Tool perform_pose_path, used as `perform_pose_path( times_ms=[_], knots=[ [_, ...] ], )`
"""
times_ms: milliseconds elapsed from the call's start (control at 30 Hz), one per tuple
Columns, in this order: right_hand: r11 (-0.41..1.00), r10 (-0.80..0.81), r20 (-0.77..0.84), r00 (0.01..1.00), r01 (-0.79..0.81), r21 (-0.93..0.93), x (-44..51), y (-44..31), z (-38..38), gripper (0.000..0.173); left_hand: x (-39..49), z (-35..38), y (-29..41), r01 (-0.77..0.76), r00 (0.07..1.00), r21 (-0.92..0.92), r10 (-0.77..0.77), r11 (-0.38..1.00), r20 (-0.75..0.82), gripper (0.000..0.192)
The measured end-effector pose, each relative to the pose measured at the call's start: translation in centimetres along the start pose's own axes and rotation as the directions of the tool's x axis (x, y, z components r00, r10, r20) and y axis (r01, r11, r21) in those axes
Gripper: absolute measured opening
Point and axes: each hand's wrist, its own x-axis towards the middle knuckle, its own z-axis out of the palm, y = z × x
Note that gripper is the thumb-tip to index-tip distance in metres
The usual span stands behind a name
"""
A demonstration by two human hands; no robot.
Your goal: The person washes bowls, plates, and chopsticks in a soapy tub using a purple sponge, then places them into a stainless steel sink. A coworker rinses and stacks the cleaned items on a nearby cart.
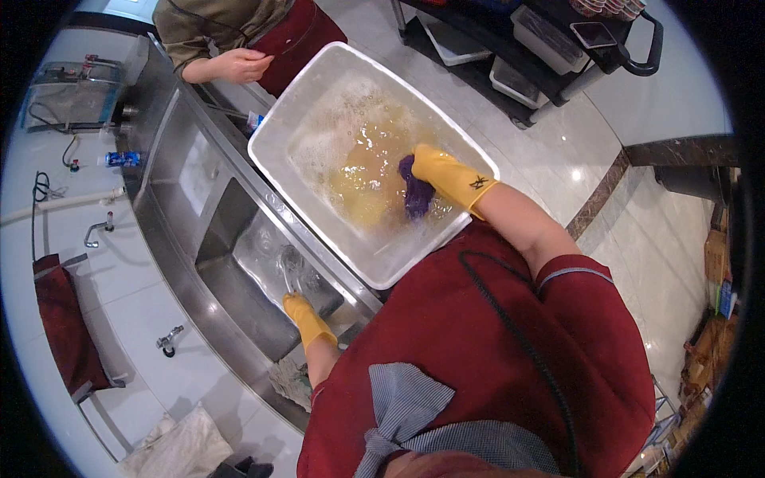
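A yellow rubber glove covers my right hand (445, 170), which grips a dark purple cloth (418, 188) at the right side of a white plastic tub (373, 282). Cloudy, yellowish soapy water (373, 161) with foam fills much of this tub, and the cloth's lower end touches it. Also gloved in yellow, my left hand (308, 319) reaches into the stainless steel sink (218, 275). Its fingers are closed on a thin, shiny utensil (290, 275), whose far end sits in the sink's rippling water. The exact kind of utensil is unclear.
A person in a dark red apron (293, 45) stands beyond the tub, one hand (242, 66) near its far corner. A black trolley (472, 48) carries plastic bins and a phone (593, 34). Wall taps (98, 233) and a blue can (122, 159) line the sink's left side.
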Motion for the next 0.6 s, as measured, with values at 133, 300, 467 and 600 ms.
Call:
perform_pose_path(
  times_ms=[133,300,467,600],
  knots=[
    [0.999,-0.027,-0.079,0.996,0.03,0.036,0.5,0.8,-1.1,0.03,-2.4,-2.1,7.9,-0.327,0.945,-0.022,0.326,0.945,-0.037,0.036],
    [0.977,-0.123,-0.027,0.992,0.116,-0.177,0.5,0.3,-1.0,0.025,-8.3,-4.6,24.0,-0.82,0.572,-0.245,0.736,0.517,-0.361,0.037],
    [0.852,-0.342,0.256,0.904,0.413,-0.321,-0.3,-0.2,1.1,0.038,-14.1,2.9,33.2,-0.71,0.674,0.201,0.567,0.675,0.474,0.038],
    [0.769,-0.235,0.371,0.898,0.406,-0.494,0.1,1.0,2.3,0.037,-14.1,9.3,33.9,-0.719,0.646,0.46,0.255,0.521,0.719,0.036]
  ],
)
